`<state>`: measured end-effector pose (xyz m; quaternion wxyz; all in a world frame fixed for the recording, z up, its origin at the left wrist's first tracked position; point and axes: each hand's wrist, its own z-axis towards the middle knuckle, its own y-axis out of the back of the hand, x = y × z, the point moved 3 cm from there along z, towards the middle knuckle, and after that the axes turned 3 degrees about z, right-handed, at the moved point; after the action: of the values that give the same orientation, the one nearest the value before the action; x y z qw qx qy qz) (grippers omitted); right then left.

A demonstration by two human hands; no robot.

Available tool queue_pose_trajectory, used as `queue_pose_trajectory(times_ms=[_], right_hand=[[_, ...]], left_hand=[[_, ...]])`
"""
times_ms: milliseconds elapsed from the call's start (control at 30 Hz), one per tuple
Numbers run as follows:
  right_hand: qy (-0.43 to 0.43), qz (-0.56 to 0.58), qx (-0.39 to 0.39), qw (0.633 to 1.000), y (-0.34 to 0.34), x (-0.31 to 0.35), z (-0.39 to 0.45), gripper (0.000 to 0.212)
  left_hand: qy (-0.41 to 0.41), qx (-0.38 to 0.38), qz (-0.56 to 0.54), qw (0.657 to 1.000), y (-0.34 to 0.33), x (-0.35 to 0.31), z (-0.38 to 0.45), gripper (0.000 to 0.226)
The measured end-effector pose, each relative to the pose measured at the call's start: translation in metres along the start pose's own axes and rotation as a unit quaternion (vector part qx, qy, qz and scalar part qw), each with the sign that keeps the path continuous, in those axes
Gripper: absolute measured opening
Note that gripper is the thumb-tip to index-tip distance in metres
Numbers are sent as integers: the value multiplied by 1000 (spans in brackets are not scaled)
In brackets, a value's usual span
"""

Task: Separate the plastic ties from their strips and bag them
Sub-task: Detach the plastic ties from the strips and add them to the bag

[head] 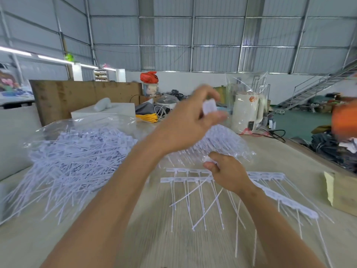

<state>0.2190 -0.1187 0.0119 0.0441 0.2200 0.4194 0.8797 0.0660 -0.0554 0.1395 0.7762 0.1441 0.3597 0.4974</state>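
Observation:
My left hand (190, 120) is raised above the table and pinches the white heads of a bundle of plastic ties (209, 107); it is blurred. The bundle's tails (222, 141) fan down inside a clear bag (245, 151). My right hand (226, 171) sits lower and grips a small white piece (208, 159) at the bag's edge. Strips with ties attached (185, 179) lie flat on the table under and around my right hand. At the left, a large heap of loose white ties (77, 157) sprawls out of another clear bag (58, 128).
A cardboard box (343, 192) with yellowish paper stands at the right table edge. Behind are a white kettle (247, 113), a clear upright bag (249, 84), a white box (104, 111), yellow cable and clutter. An orange blur (344, 120) shows at far right.

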Motion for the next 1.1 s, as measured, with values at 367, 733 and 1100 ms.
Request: queue_pose_trajectory(times_ms=[367, 733, 1100], right_hand=[[-4, 19, 28, 999, -7, 13, 3, 17], [-14, 54, 10, 998, -5, 11, 3, 13], [-39, 101, -11, 994, -3, 19, 3, 30]], left_hand=[[327, 154, 316, 877, 59, 196, -34, 52], [417, 93, 461, 778, 61, 232, -47, 78], [134, -115, 399, 900, 6, 105, 2, 51]])
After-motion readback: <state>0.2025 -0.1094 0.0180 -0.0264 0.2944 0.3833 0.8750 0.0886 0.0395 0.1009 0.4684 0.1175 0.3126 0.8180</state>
